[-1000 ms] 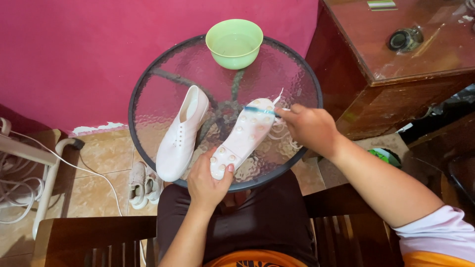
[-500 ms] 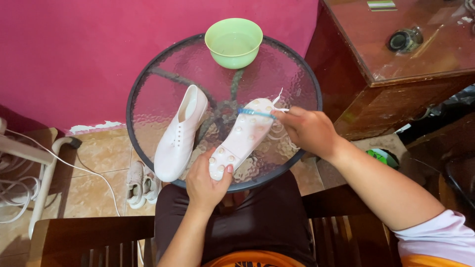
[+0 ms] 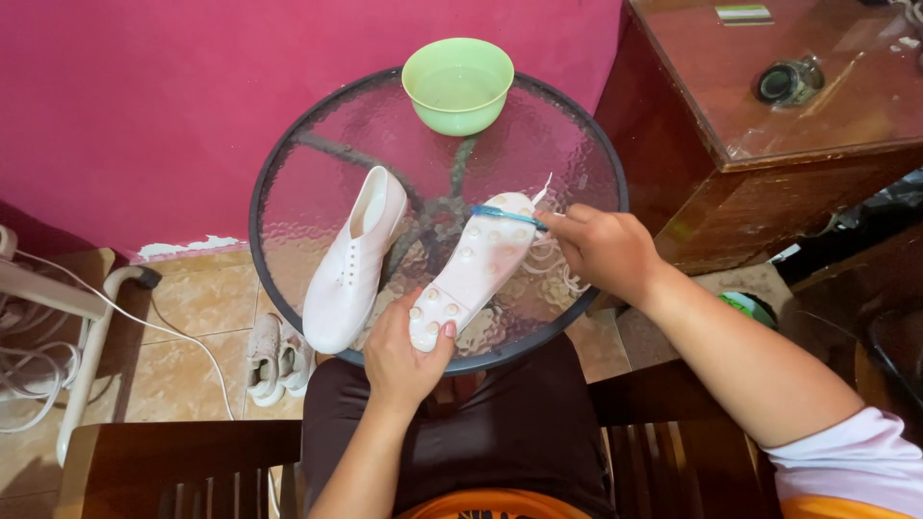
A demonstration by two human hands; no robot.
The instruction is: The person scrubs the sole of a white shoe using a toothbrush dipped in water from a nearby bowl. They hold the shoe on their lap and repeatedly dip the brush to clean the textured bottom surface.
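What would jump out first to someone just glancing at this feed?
The upturned white shoe at the middle of the round glass table, its studded sole up, steadied by the left hand while the right hand holds a blue toothbrush on it. Its mate lies beside it, a green bowl at the far rim.

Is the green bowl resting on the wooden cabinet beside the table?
No, the green bowl stands on the round glass table, at its far edge, apart from the wooden cabinet to the right.
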